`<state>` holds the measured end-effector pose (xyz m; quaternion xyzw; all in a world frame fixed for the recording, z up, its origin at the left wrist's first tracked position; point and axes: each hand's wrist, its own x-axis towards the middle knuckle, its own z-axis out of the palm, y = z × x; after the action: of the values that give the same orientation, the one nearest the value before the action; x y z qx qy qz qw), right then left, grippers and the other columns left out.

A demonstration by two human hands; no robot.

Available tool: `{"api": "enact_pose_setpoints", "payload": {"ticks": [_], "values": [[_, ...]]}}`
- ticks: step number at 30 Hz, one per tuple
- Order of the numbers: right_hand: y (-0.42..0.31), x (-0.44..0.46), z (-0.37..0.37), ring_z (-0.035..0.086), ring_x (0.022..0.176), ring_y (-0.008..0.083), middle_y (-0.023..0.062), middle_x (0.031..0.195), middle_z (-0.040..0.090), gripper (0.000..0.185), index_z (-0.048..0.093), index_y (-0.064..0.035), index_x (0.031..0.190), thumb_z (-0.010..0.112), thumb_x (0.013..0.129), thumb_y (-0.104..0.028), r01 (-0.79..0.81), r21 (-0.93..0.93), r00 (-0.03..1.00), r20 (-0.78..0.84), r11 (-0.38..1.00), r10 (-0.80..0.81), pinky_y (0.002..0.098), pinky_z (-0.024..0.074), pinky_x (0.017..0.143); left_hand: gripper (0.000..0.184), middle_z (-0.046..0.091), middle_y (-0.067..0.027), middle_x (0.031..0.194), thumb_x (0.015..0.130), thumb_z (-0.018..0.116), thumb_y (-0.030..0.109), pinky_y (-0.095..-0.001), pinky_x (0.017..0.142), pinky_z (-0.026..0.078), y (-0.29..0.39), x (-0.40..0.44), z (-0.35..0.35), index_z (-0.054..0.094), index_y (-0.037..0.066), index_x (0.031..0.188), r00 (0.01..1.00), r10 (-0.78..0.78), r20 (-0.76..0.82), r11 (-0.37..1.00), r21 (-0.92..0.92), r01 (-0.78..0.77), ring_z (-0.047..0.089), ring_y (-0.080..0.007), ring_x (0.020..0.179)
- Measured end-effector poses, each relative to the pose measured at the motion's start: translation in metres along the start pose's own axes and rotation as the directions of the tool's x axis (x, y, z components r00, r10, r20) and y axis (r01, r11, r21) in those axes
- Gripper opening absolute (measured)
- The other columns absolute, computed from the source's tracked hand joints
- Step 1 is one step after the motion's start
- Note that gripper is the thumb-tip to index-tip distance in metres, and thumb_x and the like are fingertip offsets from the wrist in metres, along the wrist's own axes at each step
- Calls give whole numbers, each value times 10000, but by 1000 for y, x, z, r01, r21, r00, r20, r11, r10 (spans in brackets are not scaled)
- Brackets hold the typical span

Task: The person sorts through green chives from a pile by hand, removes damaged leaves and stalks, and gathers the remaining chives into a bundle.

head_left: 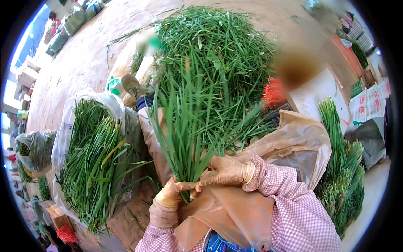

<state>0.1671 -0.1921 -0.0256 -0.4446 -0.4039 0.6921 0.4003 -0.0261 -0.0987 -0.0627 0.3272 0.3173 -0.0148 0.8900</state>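
Observation:
My left hand (171, 194), in a pale glove, is closed around the lower stems of a bunch of garlic chives (184, 138). The bunch stands upright over my lap, its leaves fanning out and blurred at the tips. My gloved right hand (223, 171) comes in from the right, its fingers curled and pinching at stems beside the base of the bunch. What lies between those fingertips is partly hidden. Beneath both hands spreads a brownish plastic apron (228, 214). Just beyond the bunch rises a large heap of loose garlic chives (214, 54).
At left, a clear plastic bag (63, 147) holds more green chives (98, 168). Tied green bundles (340, 180) stand on the right. Red ties (275, 93) lie by a white board (321, 94). Brown plastic sheeting (294, 134) lies near my right arm.

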Motion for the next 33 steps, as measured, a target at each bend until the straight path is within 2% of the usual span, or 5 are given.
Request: {"api": "enact_pose_setpoints", "payload": {"ticks": [2, 8, 11, 17, 33], "values": [[5, -5, -1, 575, 946, 231, 118, 1032, 607, 642, 433, -61, 1262, 681, 772, -394, -16, 282, 999, 48, 959, 2, 371, 452, 862, 371, 581, -83, 740, 720, 604, 55, -228, 487, 396, 18, -6, 24, 555, -29, 1078, 998, -66, 1, 998, -18, 66, 505, -143, 533], [26, -13, -7, 594, 860, 255, 120, 1003, 617, 504, 585, -76, 1083, 637, 771, -468, 267, -739, 840, -136, 618, -525, 364, 462, 790, 455, 560, -62, 756, 716, 608, 55, -202, 484, 361, 29, -12, 46, 504, -20, 1153, 989, -148, -26, 989, 13, 148, 468, -113, 549], [33, -31, -15, 596, 794, 269, 127, 910, 635, 418, 618, -65, 990, 597, 809, -442, 65, -827, 953, -114, 558, -280, 370, 464, 732, 362, 552, -64, 744, 723, 592, 56, -200, 475, 347, 24, -11, 42, 529, -19, 1072, 996, -88, 19, 995, -51, 89, 439, -102, 534], [-60, -86, -35, 542, 567, 67, -2, 657, 576, 188, 598, -40, 940, 623, 848, -202, 185, 75, 823, -557, 980, -113, 211, 440, 492, 330, 533, -28, 682, 695, 652, 147, -205, 437, 304, 23, -11, 40, 541, 4, 972, 989, -147, -19, 983, 108, 148, 394, -74, 497], [-78, -67, -65, 482, 475, 53, 0, 579, 547, 194, 595, -52, 797, 629, 846, -237, 66, -100, 562, -819, 993, -120, 197, 388, 407, 291, 576, -53, 722, 677, 582, 88, -199, 462, 339, 22, -14, 43, 565, 3, 956, 999, -23, -45, 984, 178, 30, 443, -86, 532]]}}
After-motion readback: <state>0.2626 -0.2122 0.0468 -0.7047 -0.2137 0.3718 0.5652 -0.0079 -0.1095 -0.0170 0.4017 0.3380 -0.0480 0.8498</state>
